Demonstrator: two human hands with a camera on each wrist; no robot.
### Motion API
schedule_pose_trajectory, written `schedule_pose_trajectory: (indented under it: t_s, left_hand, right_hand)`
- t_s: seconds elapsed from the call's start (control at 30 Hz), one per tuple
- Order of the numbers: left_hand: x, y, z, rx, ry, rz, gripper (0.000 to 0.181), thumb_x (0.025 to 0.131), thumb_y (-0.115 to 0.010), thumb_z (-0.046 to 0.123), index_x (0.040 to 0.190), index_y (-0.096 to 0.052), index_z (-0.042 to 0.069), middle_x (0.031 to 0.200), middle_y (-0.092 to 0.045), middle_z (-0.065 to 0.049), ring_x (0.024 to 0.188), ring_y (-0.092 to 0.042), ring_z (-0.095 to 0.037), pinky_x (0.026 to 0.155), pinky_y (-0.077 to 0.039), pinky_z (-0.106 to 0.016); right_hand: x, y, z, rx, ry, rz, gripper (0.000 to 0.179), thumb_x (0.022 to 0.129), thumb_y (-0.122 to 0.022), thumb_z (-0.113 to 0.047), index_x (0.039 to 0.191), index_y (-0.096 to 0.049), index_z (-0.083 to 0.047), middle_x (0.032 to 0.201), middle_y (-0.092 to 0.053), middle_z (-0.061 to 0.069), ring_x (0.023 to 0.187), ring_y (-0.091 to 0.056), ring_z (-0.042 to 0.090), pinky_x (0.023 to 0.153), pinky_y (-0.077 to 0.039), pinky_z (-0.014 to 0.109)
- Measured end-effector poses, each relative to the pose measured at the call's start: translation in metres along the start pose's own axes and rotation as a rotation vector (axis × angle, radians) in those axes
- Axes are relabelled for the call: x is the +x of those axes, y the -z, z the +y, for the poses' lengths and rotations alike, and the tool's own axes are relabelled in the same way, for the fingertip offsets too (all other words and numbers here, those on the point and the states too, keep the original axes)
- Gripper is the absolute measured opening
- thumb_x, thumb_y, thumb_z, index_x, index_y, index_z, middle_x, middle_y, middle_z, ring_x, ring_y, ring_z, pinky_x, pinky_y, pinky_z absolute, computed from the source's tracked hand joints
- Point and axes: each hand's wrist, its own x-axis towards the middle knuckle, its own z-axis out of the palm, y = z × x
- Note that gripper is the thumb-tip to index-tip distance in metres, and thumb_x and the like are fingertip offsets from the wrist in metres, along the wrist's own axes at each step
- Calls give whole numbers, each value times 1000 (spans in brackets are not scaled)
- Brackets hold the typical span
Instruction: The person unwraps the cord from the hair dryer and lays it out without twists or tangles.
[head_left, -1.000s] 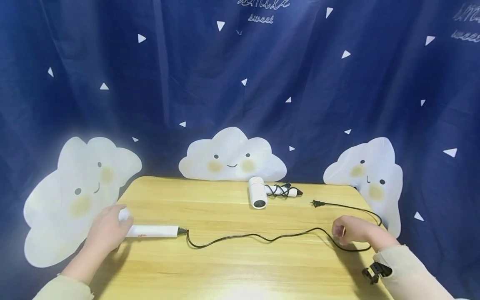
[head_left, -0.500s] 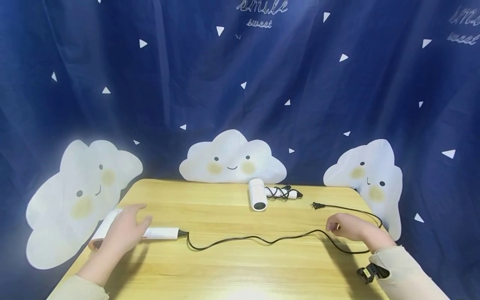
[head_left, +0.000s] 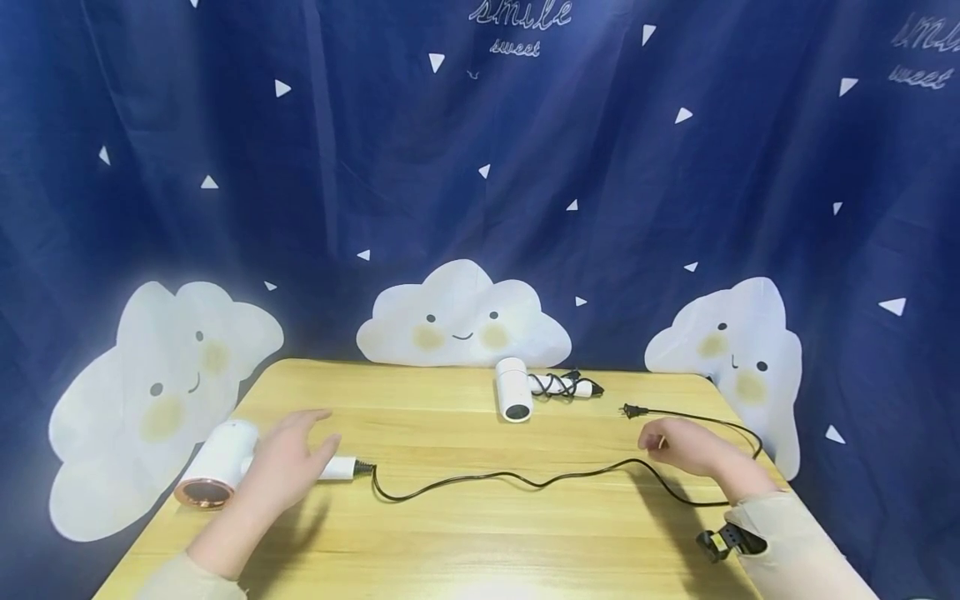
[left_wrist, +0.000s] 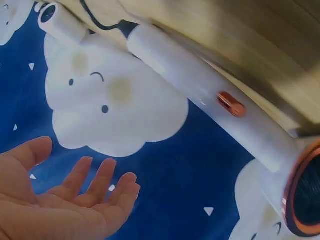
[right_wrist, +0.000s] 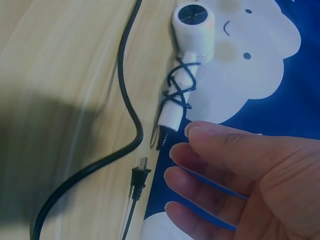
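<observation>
A white hair dryer (head_left: 231, 446) with a copper-coloured rim lies at the left of the table, its handle pointing right. Above that handle hovers my left hand (head_left: 283, 460), fingers spread and holding nothing; the left wrist view shows the copper switch (left_wrist: 231, 104) on the handle, apart from the fingers. From the handle a black cord (head_left: 517, 472) runs rightward across the table and loops back to a two-pin plug (head_left: 635, 410). My right hand (head_left: 686, 446) hangs over the cord near the plug, fingers loosely bent, with nothing in them.
Near the back edge of the wooden table (head_left: 465, 542) lies a second white hair dryer (head_left: 513, 387), its cord wound around the handle. Behind the table hangs a dark blue curtain (head_left: 420, 167) printed with clouds and triangles.
My left hand has moved right from the dryer's head to above its handle, uncovering the head. My right hand has shifted slightly left. The cord and second dryer look unchanged.
</observation>
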Motion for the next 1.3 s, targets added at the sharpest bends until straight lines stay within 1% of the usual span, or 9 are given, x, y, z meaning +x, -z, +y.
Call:
schedule_pose_trajectory:
  t_s: [0.13,0.27,0.5,0.7,0.8,0.93,1.07,1.2,1.3]
  left_hand:
    - [1,-7,7,-6,0,-5,47,98,-62,25,134,-56,-4,136,-54,-29,126,-47,-52,104,-36,-66]
    - [2,-13,14,-20,2,-13,48,98,-62,26,135,-56,-3,137,-54,-29,127,-46,-52,104,-36,-66]
    - [4,-22,25,-27,-13,-6,47,97,-63,24,136,-56,-2,137,-55,-27,128,-46,-50,105,-36,-64]
    - [8,-31,35,-34,-12,2,45,97,-63,23,135,-57,-1,136,-57,-25,128,-47,-47,105,-38,-62]
    - [11,-37,38,-37,-14,1,45,97,-63,23,134,-58,-1,135,-58,-24,128,-48,-47,106,-38,-61]
    - [16,-46,41,-41,-13,-2,45,96,-63,23,134,-58,-1,135,-58,-24,128,-49,-46,106,-38,-60]
    - [22,-56,46,-57,-17,-1,46,96,-64,23,134,-58,-1,135,-58,-23,128,-49,-46,107,-38,-59]
    - [29,-65,54,-72,-27,-6,46,97,-63,24,135,-58,-1,136,-58,-22,129,-48,-44,108,-38,-58]
    - [35,-71,61,-81,-27,-12,47,97,-63,26,136,-57,0,137,-58,-21,130,-49,-43,108,-38,-56]
  right_hand:
    - [4,-2,-3,-12,-14,23,13,87,-72,0,92,-69,-11,86,-65,-4,79,-61,12,70,-53,33]
    - [8,-3,-6,-29,-27,55,11,86,-74,-2,91,-69,-11,83,-64,-7,76,-60,10,68,-52,33]
    - [13,-8,-9,-19,-94,98,5,92,-71,-11,88,-69,-14,81,-63,-10,75,-59,8,69,-51,35]
    - [17,-11,-14,-22,-137,145,5,95,-68,-16,93,-71,-12,85,-66,-7,77,-61,12,71,-52,39]
    - [21,-15,-15,-21,-159,174,5,95,-67,-16,94,-71,-13,85,-66,-6,77,-61,12,72,-52,39]
    - [25,-19,-15,-16,-181,208,7,95,-67,-14,96,-72,-9,85,-67,-4,76,-62,14,70,-52,40]
    - [29,-18,-17,-6,-201,246,11,95,-66,-13,100,-72,-5,89,-68,2,77,-62,18,69,-53,43]
    - [33,-20,-21,-19,-224,293,15,95,-66,-14,102,-72,-3,96,-70,9,83,-65,24,74,-54,47]
    - [38,-23,-22,-33,-233,337,16,96,-66,-15,103,-73,-3,100,-70,11,87,-66,28,77,-54,49]
